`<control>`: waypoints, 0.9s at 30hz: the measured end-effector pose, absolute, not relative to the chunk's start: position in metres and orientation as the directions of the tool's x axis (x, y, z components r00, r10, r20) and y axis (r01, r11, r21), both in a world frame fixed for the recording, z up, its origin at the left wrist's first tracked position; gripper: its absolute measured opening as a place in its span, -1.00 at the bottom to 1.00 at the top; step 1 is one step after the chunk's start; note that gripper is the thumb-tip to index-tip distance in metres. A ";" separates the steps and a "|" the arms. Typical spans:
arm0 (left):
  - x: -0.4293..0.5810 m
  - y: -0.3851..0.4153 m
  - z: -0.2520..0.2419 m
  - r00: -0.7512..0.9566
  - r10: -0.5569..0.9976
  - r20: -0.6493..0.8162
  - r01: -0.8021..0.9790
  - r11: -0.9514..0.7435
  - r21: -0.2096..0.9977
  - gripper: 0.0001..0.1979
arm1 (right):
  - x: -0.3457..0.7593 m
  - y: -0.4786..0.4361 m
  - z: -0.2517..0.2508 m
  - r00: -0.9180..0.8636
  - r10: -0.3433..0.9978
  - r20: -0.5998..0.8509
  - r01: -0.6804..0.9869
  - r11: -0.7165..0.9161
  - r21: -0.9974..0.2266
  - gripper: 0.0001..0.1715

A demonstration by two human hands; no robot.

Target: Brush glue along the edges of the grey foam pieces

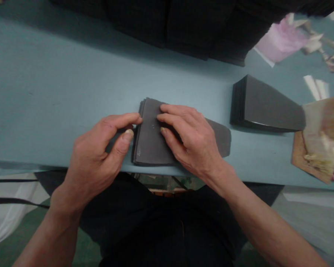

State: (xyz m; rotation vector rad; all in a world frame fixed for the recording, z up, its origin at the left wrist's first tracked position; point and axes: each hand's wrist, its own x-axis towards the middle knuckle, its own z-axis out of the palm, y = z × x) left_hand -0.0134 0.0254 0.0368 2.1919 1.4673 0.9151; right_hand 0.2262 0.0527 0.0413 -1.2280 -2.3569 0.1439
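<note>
A stack of dark grey tapered sheets [153,144] lies flat near the table's front edge, its wide end to the left. My right hand [190,135] rests palm down across the top sheet, fingers stretched toward the wide end. At that left end is my left hand [102,148], fingers bent and thumb apart from the forefinger, with the fingertips at the stack's edge and no sheet visibly gripped. A second, thicker stack of the same dark sheets [269,105] stands to the right, touched by neither hand.
Tall dark stacks [189,29] line the back of the blue-green table [58,81]. Pink crumpled plastic [281,39] and pale scraps lie at the back right. A brown board [300,155] with yellowish bits sits at the right. A white container [11,211] is below the table at left.
</note>
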 end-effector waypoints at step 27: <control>-0.035 0.008 0.021 0.536 0.786 0.307 0.679 -0.618 0.396 -0.76 | 0.224 0.049 0.040 -0.445 0.850 0.282 0.803 0.518 -0.294 -0.64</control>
